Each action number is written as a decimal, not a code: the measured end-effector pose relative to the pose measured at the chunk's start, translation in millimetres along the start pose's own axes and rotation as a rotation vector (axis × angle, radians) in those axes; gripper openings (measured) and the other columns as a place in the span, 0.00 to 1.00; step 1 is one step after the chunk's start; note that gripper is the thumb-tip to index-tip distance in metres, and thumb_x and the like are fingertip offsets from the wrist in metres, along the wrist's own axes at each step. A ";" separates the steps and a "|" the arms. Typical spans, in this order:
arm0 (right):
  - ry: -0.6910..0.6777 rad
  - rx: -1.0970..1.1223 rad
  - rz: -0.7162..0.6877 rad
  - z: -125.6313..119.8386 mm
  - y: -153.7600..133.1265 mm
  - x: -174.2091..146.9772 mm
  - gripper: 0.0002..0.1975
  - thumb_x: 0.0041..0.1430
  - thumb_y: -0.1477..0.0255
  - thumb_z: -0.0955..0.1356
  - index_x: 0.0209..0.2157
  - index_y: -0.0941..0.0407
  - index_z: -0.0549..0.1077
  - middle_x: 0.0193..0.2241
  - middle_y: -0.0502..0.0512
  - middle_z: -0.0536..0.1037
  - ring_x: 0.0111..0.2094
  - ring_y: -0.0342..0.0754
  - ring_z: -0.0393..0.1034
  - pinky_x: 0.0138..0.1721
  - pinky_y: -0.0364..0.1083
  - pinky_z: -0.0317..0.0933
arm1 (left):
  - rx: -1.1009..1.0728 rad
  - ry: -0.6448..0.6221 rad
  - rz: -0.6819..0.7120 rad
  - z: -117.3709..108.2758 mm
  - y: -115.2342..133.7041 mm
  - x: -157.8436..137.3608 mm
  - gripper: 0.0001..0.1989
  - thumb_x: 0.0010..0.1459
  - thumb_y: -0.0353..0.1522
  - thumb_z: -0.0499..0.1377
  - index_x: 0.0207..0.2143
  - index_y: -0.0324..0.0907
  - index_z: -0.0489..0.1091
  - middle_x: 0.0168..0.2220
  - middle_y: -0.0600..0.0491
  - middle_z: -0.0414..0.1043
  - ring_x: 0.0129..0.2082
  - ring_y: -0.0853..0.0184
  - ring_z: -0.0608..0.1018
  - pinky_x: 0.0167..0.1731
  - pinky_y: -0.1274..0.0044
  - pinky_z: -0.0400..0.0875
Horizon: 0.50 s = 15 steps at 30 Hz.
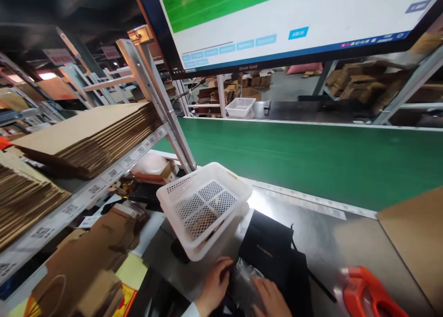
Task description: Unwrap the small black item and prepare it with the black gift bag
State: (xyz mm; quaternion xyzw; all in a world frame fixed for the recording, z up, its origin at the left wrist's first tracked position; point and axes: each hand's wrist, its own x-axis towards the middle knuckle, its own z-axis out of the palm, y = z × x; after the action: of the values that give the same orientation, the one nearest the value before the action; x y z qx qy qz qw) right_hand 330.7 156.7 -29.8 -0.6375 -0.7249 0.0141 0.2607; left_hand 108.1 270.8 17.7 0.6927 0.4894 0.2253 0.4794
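Observation:
At the bottom middle, my left hand (214,284) and my right hand (272,298) both rest on a clear plastic bag (244,284) lying on the steel worktop (311,234). The left hand's fingers curl over the bag's left edge; the right hand lies flat on its right side. A black drawstring pouch (273,252) lies just beyond the bag, touching it. A white perforated basket (204,206) stands tilted just above the left hand.
A green conveyor belt (311,155) runs behind the worktop, under a large monitor (284,17). Stacks of flat cardboard (90,132) fill the shelves at left. An orange tool (370,294) lies at the lower right, a cardboard sheet (415,234) beyond it. A second white basket (240,107) sits behind the belt.

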 end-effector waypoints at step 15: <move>-0.072 -0.101 -0.056 -32.6 -1.9 7.6 0.21 0.51 0.76 0.70 0.48 0.50 0.82 0.40 0.55 0.85 0.37 0.53 0.81 0.37 0.50 0.78 | 0.369 -0.372 0.164 -4.7 16.3 -5.8 0.29 0.53 0.32 0.72 0.58 0.53 0.76 0.74 0.46 0.56 0.72 0.46 0.62 0.71 0.55 0.59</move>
State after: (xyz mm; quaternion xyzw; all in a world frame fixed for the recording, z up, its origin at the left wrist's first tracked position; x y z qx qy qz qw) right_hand 341.5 153.3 1.8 -0.6283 -0.7513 -0.0069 0.2021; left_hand 109.5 266.7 35.1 0.8352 0.3678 0.0393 0.4071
